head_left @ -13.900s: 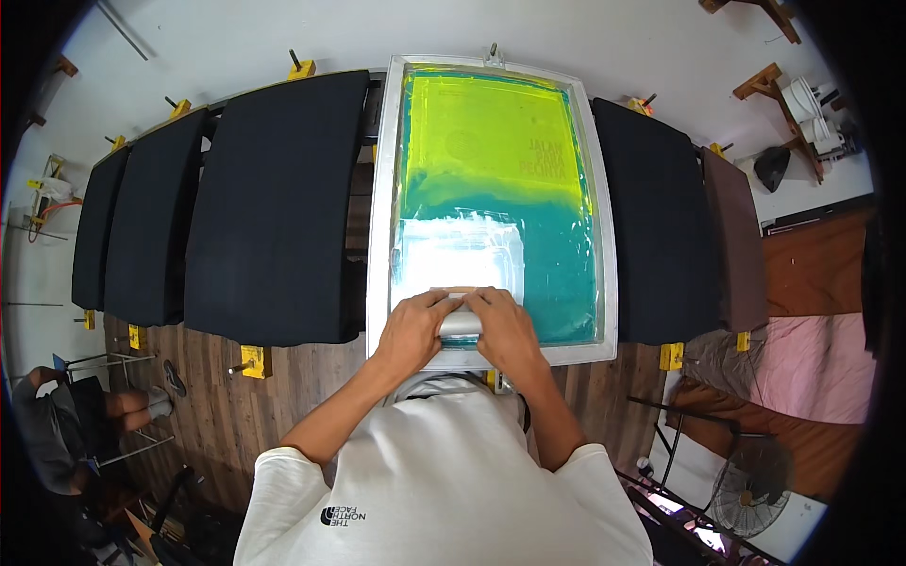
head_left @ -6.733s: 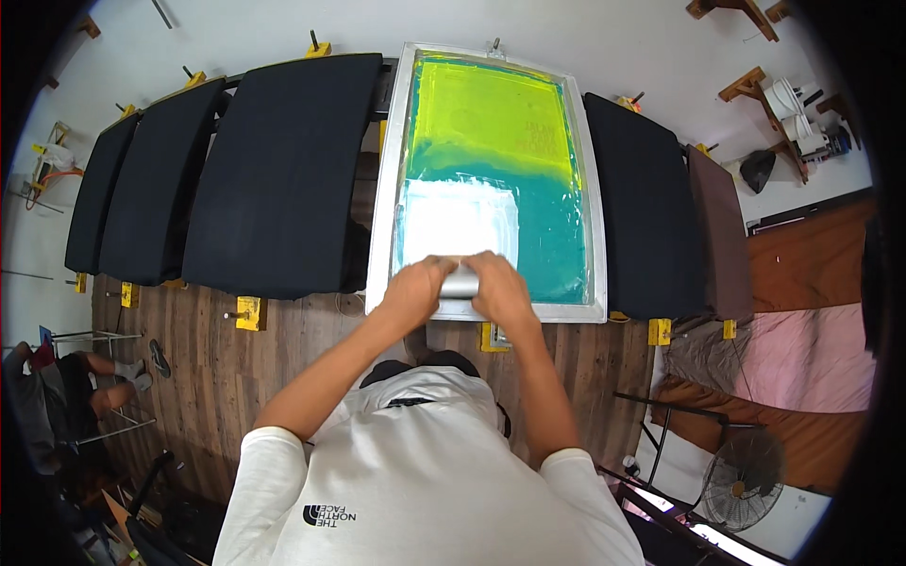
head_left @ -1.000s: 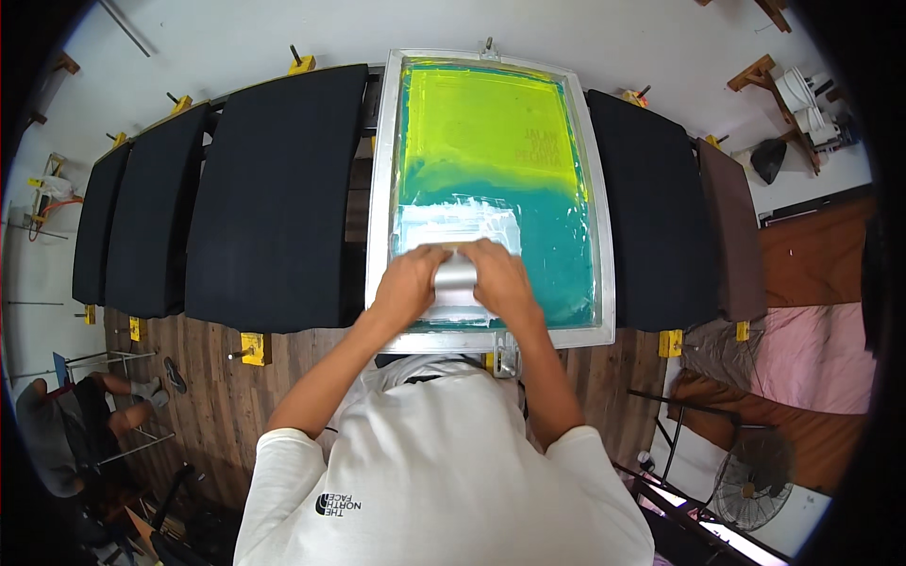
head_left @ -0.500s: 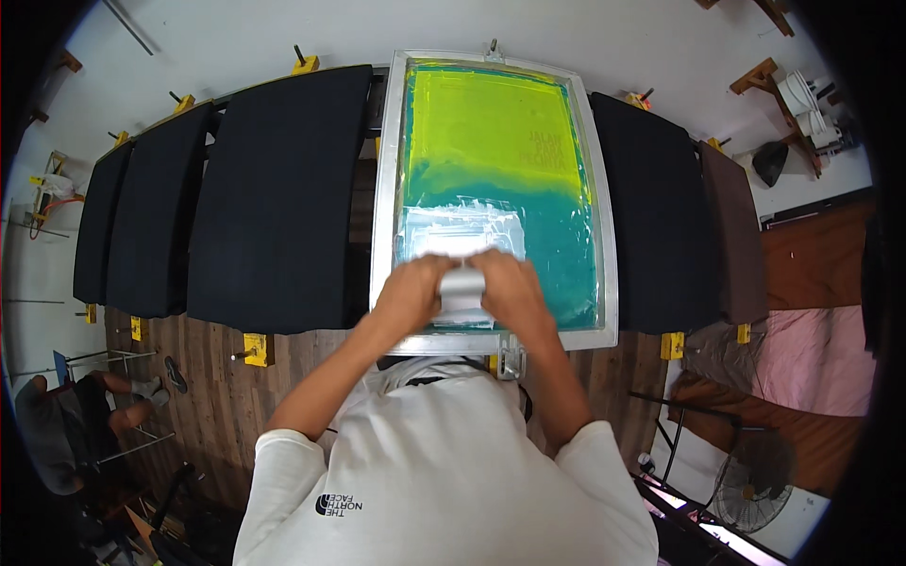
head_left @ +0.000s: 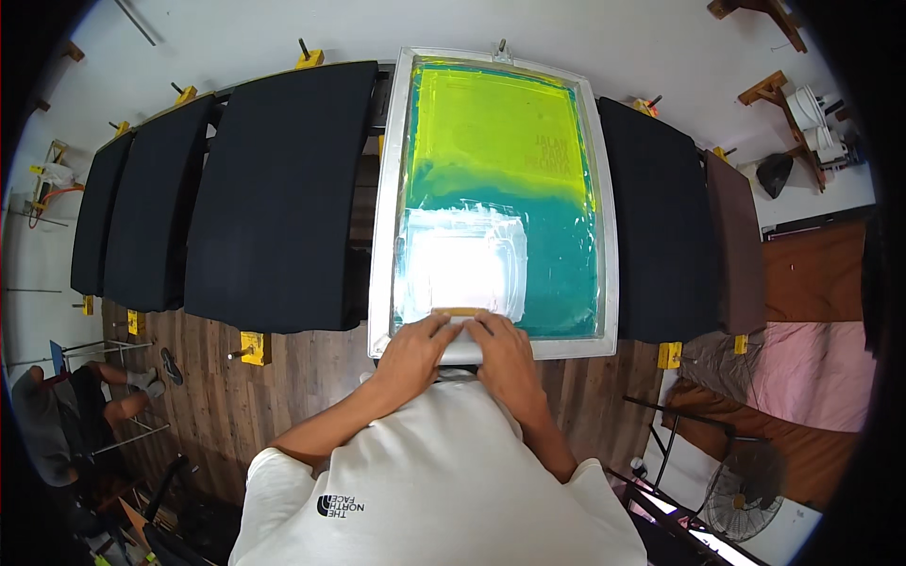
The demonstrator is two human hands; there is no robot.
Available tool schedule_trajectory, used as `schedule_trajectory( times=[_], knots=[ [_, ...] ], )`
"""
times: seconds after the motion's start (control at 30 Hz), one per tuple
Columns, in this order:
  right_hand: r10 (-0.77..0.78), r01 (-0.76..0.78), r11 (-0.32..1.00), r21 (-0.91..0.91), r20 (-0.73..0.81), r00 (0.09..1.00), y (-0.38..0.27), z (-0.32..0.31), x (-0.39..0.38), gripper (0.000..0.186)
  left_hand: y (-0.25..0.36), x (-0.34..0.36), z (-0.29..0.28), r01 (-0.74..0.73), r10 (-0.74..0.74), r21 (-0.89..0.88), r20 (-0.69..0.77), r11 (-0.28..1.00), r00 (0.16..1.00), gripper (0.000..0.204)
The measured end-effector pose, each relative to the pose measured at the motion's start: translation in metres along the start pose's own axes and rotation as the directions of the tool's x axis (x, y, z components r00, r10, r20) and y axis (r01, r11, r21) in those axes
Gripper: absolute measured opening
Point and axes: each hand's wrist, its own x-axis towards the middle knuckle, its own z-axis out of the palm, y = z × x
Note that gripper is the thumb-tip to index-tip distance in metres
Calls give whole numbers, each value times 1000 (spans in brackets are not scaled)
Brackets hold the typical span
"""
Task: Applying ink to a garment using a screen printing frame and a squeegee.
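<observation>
A silver-framed printing screen [head_left: 607,236] lies in front of me, its mesh yellow-green at the far end and teal nearer. White ink [head_left: 462,259] spreads in a rough square on the near left of the mesh. At the near end of that square, my left hand [head_left: 415,354] and my right hand [head_left: 505,347] are closed side by side on a squeegee [head_left: 461,353]. Its grey body shows between them, tilted toward me, and a yellowish blade edge shows just past my fingertips. My thumbs are hidden.
Black cloth-covered boards [head_left: 278,198] stand in a row to the left, with another black board [head_left: 656,226] and a brown one [head_left: 736,245] to the right. Yellow blocks [head_left: 254,347] line their ends. A fan [head_left: 746,491] stands lower right; a person [head_left: 94,396] sits lower left.
Both hands have drawn the squeegee toward me, from the middle of the white ink to the frame's near edge. The white patch now shows uncovered, and the squeegee leans back more.
</observation>
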Motion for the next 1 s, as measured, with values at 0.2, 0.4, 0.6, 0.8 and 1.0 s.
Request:
schedule_trajectory(
  times=[0.2,0.4,0.6,0.8,1.0],
  knots=[
    [-58,57,998,11,78,995,14,-16,52,43,-9,46,-27,92,-85,-45,130,995,988,55],
    [-54,56,995,-83,20,998,33,-15,120,47,-45,100,-23,10,-13,-21,-129,1000,992,46],
    [-21,21,1000,11,-20,1000,21,1,56,51,-27,50,-4,-2,2,-14,-22,1000,1000,66],
    [0,-2,997,76,29,1000,-6,-5,-3,45,3,-4,2,11,-12,42,16,999,1000,68],
    [-28,22,998,56,113,993,8,-20,29,44,2,26,-17,43,-38,-56,84,998,996,58]
  ],
)
